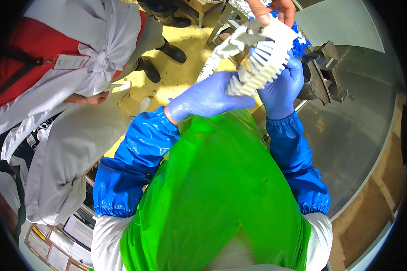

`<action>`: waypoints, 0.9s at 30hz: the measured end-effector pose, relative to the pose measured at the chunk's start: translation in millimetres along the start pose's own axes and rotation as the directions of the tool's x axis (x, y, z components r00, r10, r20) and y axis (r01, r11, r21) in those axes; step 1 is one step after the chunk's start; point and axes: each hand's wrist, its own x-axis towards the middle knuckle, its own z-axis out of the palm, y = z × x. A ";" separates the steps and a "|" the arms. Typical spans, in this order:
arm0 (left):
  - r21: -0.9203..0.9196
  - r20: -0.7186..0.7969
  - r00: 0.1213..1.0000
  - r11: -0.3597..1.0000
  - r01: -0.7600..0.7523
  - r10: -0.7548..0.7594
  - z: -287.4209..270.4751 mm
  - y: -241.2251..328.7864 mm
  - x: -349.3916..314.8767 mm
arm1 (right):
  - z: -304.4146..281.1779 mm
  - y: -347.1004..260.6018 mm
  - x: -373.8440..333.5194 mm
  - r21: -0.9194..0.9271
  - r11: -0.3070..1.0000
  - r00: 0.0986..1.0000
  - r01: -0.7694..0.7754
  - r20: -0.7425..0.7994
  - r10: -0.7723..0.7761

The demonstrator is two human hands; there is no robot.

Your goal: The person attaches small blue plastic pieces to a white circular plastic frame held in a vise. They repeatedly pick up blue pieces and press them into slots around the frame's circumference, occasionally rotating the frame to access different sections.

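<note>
Blotchy yellow floor (192, 58) | both hands (208, 97) (282, 88) (smooth, violet-gloved) holding | curved, ribbed white piece (263, 61)

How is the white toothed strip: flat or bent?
Bent: the white toothed strip visibly curves down to the left hand.

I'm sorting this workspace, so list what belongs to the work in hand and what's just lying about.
In hand:
- white ribbed strip, in the left hand's grip
- right hand, close against it

Apparently just about:
- dark metal fixture, right
- papers, lower left
</note>
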 end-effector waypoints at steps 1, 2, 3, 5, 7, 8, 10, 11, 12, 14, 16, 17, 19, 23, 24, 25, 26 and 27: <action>0.061 -0.059 0.998 0.998 0.016 -0.012 -3.0 8.0 -3.9 | 3.4 -1.3 -1.0 0.141 0.987 0.997 -0.071 0.035 0.067; 0.076 -0.076 0.995 0.994 0.077 -0.072 -7.9 22.0 -12.3 | -0.1 1.6 -0.7 0.056 0.993 0.994 -0.105 -0.019 0.106; 0.087 -0.088 0.987 0.986 0.140 -0.133 -11.7 36.2 -21.1 | -8.2 2.4 -2.8 -0.030 0.989 0.987 -0.142 -0.080 0.140; 0.100 -0.099 0.975 0.972 0.211 -0.201 -19.7 36.2 -31.5 | -6.5 7.1 -5.9 -0.102 0.971 0.975 -0.217 -0.077 0.210; 0.255 -0.140 0.989 0.963 0.088 -0.053 -20.3 36.6 -38.9 | -9.3 9.3 -12.9 -0.178 0.935 0.951 -0.308 -0.069 0.301; 0.334 -0.159 0.987 0.939 0.081 -0.028 -21.1 36.6 -42.2 | -11.0 10.8 -16.5 -0.209 0.913 0.936 -0.351 -0.073 0.343; 0.489 -0.208 0.978 0.865 0.112 -0.009 -20.0 34.5 -47.3 | -6.0 13.4 -22.4 -0.321 0.860 0.913 -0.398 -0.230 0.337; 0.562 -0.244 0.970 0.813 0.154 -0.015 -17.8 31.6 -51.3 | -2.7 16.3 -29.1 -0.349 0.835 0.890 -0.426 -0.326 0.318; 0.616 -0.307 0.950 0.749 0.242 -0.054 -13.3 30.0 -52.5 | -0.1 17.6 -36.6 -0.374 0.809 0.861 -0.453 -0.418 0.289; 0.687 -0.442 0.891 0.597 0.413 -0.108 1.6 25.9 -53.8 | 20.7 30.0 -54.7 -0.341 0.800 0.832 -0.493 -0.454 0.319; 0.692 -0.466 0.885 0.626 0.359 0.008 17.0 -2.2 -50.4 | 38.6 44.5 -61.5 -0.310 0.776 0.797 -0.550 -0.473 0.376; 0.708 -0.458 0.885 0.636 0.306 0.084 26.5 -14.8 -49.4 | 56.0 51.0 -58.8 -0.350 0.795 0.823 -0.496 -0.481 0.301; 0.784 -0.428 0.849 0.595 0.179 0.309 33.8 -30.7 -42.8 | 39.7 64.3 -50.9 -0.413 0.790 0.860 -0.452 -0.436 0.265; 0.832 -0.288 0.908 0.549 0.079 0.305 9.2 -13.1 -58.6 | 23.0 55.7 -22.7 -0.716 0.615 0.943 -0.331 -0.266 0.198; 0.815 -0.304 0.882 0.578 0.044 0.361 -1.0 -15.3 -62.8 | 20.6 52.3 -17.3 -0.791 0.554 0.966 -0.257 -0.192 0.174; 0.796 -0.321 0.853 0.605 0.006 0.413 -10.8 -17.8 -66.6 | 17.5 45.8 -10.7 -0.839 0.514 0.982 -0.179 -0.123 0.142; 0.705 -0.422 0.824 0.708 0.036 0.378 -18.3 -23.5 -70.5 | 17.9 36.9 -3.9 -0.826 0.532 0.980 -0.187 -0.122 0.155; 0.598 -0.516 0.788 0.800 0.052 0.334 -24.0 -32.2 -72.6 | 20.7 23.9 5.4 -0.816 0.545 0.979 -0.191 -0.117 0.167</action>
